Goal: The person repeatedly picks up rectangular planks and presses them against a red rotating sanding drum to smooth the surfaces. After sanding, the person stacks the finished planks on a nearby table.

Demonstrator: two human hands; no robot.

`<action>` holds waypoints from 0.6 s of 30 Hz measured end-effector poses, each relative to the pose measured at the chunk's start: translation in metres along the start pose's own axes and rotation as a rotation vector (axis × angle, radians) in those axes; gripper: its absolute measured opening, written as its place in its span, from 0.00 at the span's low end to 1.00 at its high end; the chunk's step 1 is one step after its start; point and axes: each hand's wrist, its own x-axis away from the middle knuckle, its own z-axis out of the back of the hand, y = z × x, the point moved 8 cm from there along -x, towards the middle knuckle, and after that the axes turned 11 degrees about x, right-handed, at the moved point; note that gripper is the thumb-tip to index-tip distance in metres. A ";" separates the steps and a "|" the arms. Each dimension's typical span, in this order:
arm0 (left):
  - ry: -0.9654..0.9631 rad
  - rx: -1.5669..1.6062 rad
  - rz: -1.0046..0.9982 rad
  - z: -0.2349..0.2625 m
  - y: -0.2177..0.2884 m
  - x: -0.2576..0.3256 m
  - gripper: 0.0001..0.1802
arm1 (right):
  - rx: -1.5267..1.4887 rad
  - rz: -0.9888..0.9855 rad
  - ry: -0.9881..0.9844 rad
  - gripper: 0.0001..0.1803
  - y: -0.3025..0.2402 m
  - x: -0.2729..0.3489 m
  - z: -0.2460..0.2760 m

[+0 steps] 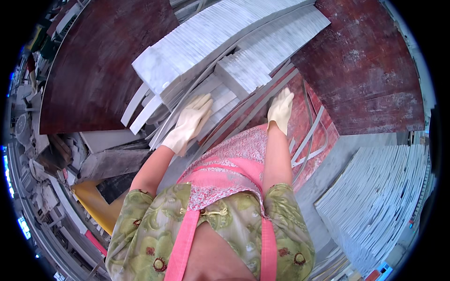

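Note:
Both of my hands wear cream rubber gloves. My left hand [190, 122] lies with its fingers stretched out over the near end of some long grey strips [164, 127] and flat pale pieces [216, 96]. My right hand [281, 108] is held over a red marbled board [304, 100], its fingers straight and side by side, with no held thing visible. Beyond the hands stands a long row of thin white-grey marbled tiles [201, 42] on edge. A shorter row of similar tiles [243, 70] lies alongside it, nearer to my right hand. The palms are hidden from view.
Dark red-brown boards [105, 70] flank the rows, another board [365, 70] being on the right. A large stack of thin pale sheets [375, 201] stands at the lower right. Loose thin strips [309, 133] lie on the marbled board. Scrap pieces [110, 164] clutter the left.

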 end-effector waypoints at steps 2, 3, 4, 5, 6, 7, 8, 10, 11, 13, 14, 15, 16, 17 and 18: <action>-0.035 -0.045 0.034 -0.011 -0.007 0.002 0.21 | -0.067 -0.051 -0.032 0.47 0.035 -0.015 0.015; -0.033 -0.053 0.048 -0.014 -0.009 0.003 0.21 | -0.075 -0.052 -0.070 0.48 0.045 -0.022 0.014; -0.033 -0.063 0.067 -0.016 -0.009 0.005 0.22 | -0.082 -0.059 -0.110 0.50 0.055 -0.029 0.010; -0.032 -0.074 0.084 -0.017 -0.010 0.005 0.22 | 0.001 -0.097 -0.012 0.48 0.057 -0.031 0.005; -0.047 -0.075 0.084 -0.019 -0.010 0.006 0.22 | 0.061 -0.132 0.009 0.48 0.059 -0.032 -0.006; -0.061 -0.080 0.086 -0.019 -0.009 0.005 0.23 | 0.121 -0.167 0.027 0.47 0.062 -0.032 -0.017; -0.064 -0.089 0.092 -0.019 -0.011 0.005 0.23 | 0.182 -0.198 0.033 0.46 0.057 -0.032 -0.038; -0.060 -0.120 0.089 -0.018 -0.008 0.004 0.25 | 0.185 -0.264 -0.007 0.44 0.033 -0.011 -0.063; -0.053 -0.099 0.080 -0.015 -0.004 -0.001 0.25 | 0.022 -0.309 -0.045 0.43 0.033 -0.014 -0.072; -0.033 -0.089 0.071 -0.013 0.001 -0.004 0.26 | -0.146 -0.262 -0.138 0.41 0.031 -0.020 -0.087; -0.029 -0.083 0.074 -0.013 0.001 -0.005 0.26 | -0.127 -0.242 -0.127 0.40 0.032 -0.022 -0.086; -0.025 -0.077 0.077 -0.014 0.000 -0.005 0.26 | -0.108 -0.223 -0.115 0.39 0.031 -0.023 -0.084; -0.017 -0.077 0.070 -0.012 0.000 -0.006 0.26 | -0.096 -0.194 -0.106 0.38 0.020 -0.023 -0.089; -0.025 -0.072 0.073 -0.012 -0.001 -0.005 0.26 | -0.081 -0.194 -0.079 0.37 0.014 -0.020 -0.091; -0.033 -0.066 0.077 -0.014 -0.003 -0.002 0.26 | -0.065 -0.194 -0.051 0.36 0.009 -0.015 -0.091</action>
